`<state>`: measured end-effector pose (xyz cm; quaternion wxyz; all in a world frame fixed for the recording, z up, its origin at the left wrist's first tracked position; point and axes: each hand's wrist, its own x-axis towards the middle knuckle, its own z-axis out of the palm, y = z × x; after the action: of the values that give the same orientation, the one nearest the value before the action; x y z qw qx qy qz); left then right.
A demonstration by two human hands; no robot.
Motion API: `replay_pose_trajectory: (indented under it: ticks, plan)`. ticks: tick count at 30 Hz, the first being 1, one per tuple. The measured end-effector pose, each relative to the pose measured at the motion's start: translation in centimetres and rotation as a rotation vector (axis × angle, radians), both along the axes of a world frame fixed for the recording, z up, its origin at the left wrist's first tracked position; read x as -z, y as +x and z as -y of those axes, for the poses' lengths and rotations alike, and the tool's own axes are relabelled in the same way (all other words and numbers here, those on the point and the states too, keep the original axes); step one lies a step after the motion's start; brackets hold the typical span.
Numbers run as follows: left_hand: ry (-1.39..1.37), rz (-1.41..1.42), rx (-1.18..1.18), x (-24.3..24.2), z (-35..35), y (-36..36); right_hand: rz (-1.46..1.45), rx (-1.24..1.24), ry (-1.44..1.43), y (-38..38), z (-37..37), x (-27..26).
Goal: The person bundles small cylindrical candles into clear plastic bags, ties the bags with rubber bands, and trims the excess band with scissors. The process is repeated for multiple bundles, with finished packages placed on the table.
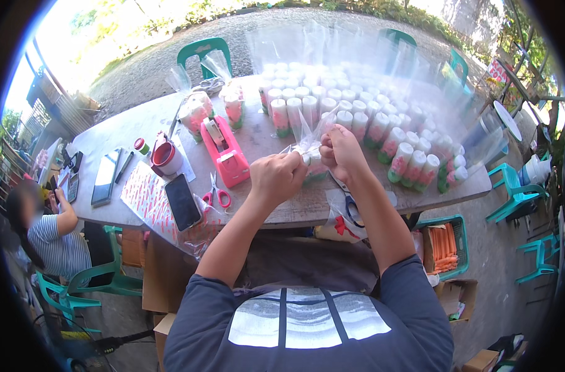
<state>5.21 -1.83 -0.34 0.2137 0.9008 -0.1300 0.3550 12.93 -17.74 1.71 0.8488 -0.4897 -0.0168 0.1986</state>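
A clear plastic bag with white, pink and green pillar candles stands in front of me, its top gathered and flared upward. My left hand is closed at the left of the bag's neck, and my right hand is closed at its right. A thin pale tie seems to run between my fists across the neck; its ends are hidden in my fingers. Behind my right forearm lie dark-handled scissors. Pink-handled scissors rest left of my left hand, beside a pink tape dispenser.
Many bagged candles crowd the table at centre and right. Filled bags stand at back left. Nearer are a smartphone, patterned wrap and a red mug. A person sits at left. A crate holds orange candles.
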Motion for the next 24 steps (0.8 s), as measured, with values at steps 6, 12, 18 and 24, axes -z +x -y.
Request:
replay_pose_trajectory:
  ticks: [6,12,18,24]
  plan:
    - [-0.208,-0.335,-0.092,-2.0,0.2,-1.3,0.301,0.226,-0.162,-1.3,-0.7,2.3]
    - [-0.69,-0.414,0.196,0.4,1.8,-2.0,0.376,0.314,-0.23,-3.1,-1.1,2.5]
    - [-0.212,-0.008,0.052,3.0,2.6,-0.8,0.914,0.356,-0.62,-6.3,-1.4,2.7]
    - [-0.13,0.018,0.083,2.9,1.9,-0.9,0.63,-0.19,-0.413,-3.8,0.6,-1.3]
